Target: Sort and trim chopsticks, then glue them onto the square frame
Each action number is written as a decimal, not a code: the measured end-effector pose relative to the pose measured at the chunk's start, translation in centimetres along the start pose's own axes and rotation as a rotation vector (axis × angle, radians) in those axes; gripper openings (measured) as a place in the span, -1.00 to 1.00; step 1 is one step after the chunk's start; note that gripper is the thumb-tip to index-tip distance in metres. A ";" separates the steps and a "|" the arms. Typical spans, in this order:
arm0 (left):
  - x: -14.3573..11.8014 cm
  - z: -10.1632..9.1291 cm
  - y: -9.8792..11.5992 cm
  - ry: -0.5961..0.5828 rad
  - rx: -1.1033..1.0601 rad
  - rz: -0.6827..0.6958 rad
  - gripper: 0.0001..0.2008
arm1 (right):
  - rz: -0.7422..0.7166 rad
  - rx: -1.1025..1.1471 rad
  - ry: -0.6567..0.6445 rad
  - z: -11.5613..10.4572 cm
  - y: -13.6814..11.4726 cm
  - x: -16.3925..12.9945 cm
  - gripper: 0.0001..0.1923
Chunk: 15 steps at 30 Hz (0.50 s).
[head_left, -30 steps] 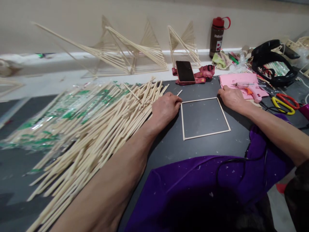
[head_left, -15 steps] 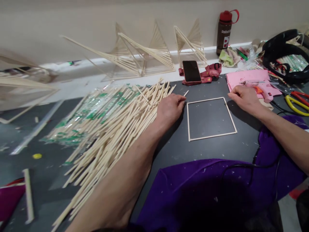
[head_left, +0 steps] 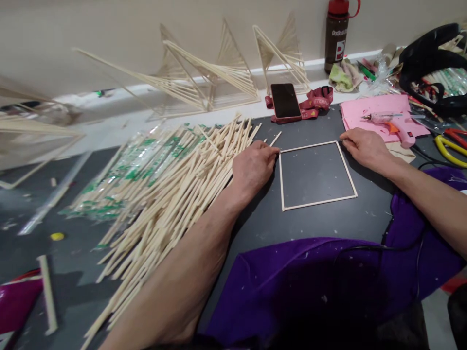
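I've got a stick square (head_left: 321, 201) flat on the surface (head_left: 314, 175), between the left hand (head_left: 255, 167) and the right hand (head_left: 365, 148). Loose sticks (head_left: 175, 204) are heaped left of it, bagged sticks (head_left: 134, 165) further left past those. Phone (head_left: 285, 101) and lanyard (head_left: 317, 98) sit behind the square, bottle (head_left: 335, 43) by the wall (head_left: 91, 29), glue gun (head_left: 401, 129) on paper (head_left: 372, 107) just behind the right hand.

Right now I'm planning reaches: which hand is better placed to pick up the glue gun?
Probably the right hand: it is near the glue gun, while the left hand is across the square frame.
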<state>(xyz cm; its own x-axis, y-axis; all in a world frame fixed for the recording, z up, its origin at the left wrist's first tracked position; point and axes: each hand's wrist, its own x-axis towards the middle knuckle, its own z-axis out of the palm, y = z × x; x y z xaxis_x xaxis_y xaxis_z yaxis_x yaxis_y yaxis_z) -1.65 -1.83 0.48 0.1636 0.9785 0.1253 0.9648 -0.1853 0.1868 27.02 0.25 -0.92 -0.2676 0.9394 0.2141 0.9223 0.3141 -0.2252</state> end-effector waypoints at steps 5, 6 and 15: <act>-0.1 0.2 0.1 0.011 0.043 -0.008 -0.63 | -0.009 -0.098 -0.067 -0.4 -0.5 -0.3 -0.62; -0.1 0.3 0.1 0.021 0.044 -0.004 -0.63 | -0.013 -0.115 -0.078 -0.4 -0.6 -0.4 -0.62; -0.2 0.5 0.2 0.031 0.111 0.063 -0.63 | -0.018 -0.181 -0.106 -0.6 -0.9 -0.4 -0.61</act>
<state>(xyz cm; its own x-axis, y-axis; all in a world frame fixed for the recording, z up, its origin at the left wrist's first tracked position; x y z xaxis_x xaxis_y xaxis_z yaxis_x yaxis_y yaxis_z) -1.38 -2.00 -0.04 0.2202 0.9616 0.1638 0.9699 -0.2338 0.0687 26.45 -0.51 -0.27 -0.3038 0.9460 0.1132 0.9495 0.3104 -0.0454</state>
